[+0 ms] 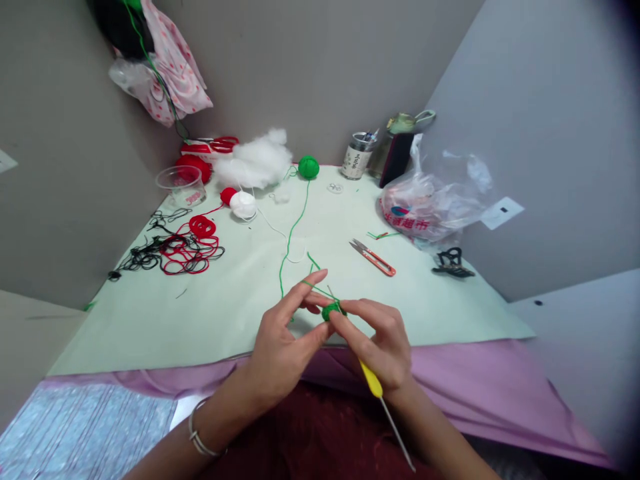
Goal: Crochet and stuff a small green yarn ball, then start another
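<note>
Between both hands sits a small green crocheted piece (332, 311). My left hand (285, 340) pinches its left side, the index finger raised with green yarn (315, 288) running over it. In my right hand (377, 337) is a crochet hook (371, 379) with a yellow grip; its tip is up at the green piece and its metal rear end points down toward my lap. From the hands, a green strand (293, 233) leads back across the table to a green yarn ball (309, 167). The fingers partly cover the crocheted piece.
Orange thread snips (373, 257) lie beyond my right hand, near a plastic bag (435, 200) and a black hair claw (453, 263). Tangled red and black yarn (185, 250), a clear plastic tub (181, 187) and white stuffing (257, 160) occupy the left and back. A tin (358, 157) holds pens.
</note>
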Tool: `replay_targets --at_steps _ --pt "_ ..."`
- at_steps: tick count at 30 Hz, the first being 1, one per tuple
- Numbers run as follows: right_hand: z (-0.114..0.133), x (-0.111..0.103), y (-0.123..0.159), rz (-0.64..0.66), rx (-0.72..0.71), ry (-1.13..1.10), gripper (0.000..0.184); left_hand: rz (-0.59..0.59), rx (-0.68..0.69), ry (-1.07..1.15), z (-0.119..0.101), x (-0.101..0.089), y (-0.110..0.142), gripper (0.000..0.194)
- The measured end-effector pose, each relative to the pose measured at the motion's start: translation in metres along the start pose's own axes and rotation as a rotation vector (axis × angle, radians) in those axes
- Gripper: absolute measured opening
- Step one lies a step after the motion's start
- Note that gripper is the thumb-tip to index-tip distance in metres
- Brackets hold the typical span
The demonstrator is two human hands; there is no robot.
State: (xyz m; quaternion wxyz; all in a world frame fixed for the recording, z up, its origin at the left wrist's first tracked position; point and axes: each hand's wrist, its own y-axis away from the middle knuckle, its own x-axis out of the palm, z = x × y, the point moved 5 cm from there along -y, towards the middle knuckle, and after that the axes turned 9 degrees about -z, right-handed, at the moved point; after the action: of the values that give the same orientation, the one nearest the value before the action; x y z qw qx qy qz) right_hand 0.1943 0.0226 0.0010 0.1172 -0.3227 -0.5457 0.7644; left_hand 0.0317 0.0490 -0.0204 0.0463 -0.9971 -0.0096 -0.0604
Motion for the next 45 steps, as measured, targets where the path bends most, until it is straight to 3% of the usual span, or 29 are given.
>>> replay_targets --at_steps 4,6,8,12,18,23,26,28,30,32,34,38,45 --pt "0.004 0.004 0.012 -0.088 -0.024 -0.063 0.051 0.113 -0.338 0.382 0.010 0.010 0.003 0.067" --pt "0.002 0.005 0.009 -0.129 0.083 -0.168 0.049 0.146 -0.484 0.518 0.012 0.013 0.004 0.069" --pt "-0.003 0.006 0.004 -0.169 0.271 -0.329 0.043 0.158 -0.537 0.559 0.012 0.013 0.004 0.072" --pt "-0.007 0.007 -0.005 -0.097 0.446 -0.572 0.031 0.139 -0.443 0.498 0.009 0.005 -0.002 0.075" --pt "-0.019 0.001 0.002 -0.070 0.586 -0.672 0.025 0.165 -0.171 0.270 0.000 -0.009 -0.011 0.073" --pt "-0.031 0.005 -0.003 -0.111 0.839 -0.869 0.017 0.253 -0.144 0.131 -0.006 -0.017 -0.012 0.063" --pt "-0.032 0.014 -0.005 -0.060 0.967 -0.968 0.020 0.258 -0.162 0.140 -0.003 -0.016 -0.011 0.062" --pt "-0.028 0.017 -0.003 -0.023 0.906 -0.881 0.020 0.209 -0.178 0.167 0.003 -0.011 -0.010 0.065" --pt "-0.020 0.017 0.000 -0.021 0.691 -0.601 0.019 0.138 -0.204 0.218 0.009 -0.004 -0.007 0.069" --pt "-0.007 0.015 0.004 -0.062 0.397 -0.299 0.036 0.083 -0.282 0.328 0.016 0.002 -0.002 0.069" --pt "0.002 0.016 0.007 -0.110 0.263 -0.204 0.045 0.065 -0.400 0.434 0.021 0.007 0.002 0.064" --pt "-0.009 0.016 0.003 -0.126 0.505 -0.414 0.034 0.131 -0.518 0.557 0.019 0.007 0.002 0.057" --pt "-0.032 0.010 -0.005 -0.236 0.896 -0.855 0.015 0.164 -0.459 0.507 0.015 -0.005 -0.003 0.050"
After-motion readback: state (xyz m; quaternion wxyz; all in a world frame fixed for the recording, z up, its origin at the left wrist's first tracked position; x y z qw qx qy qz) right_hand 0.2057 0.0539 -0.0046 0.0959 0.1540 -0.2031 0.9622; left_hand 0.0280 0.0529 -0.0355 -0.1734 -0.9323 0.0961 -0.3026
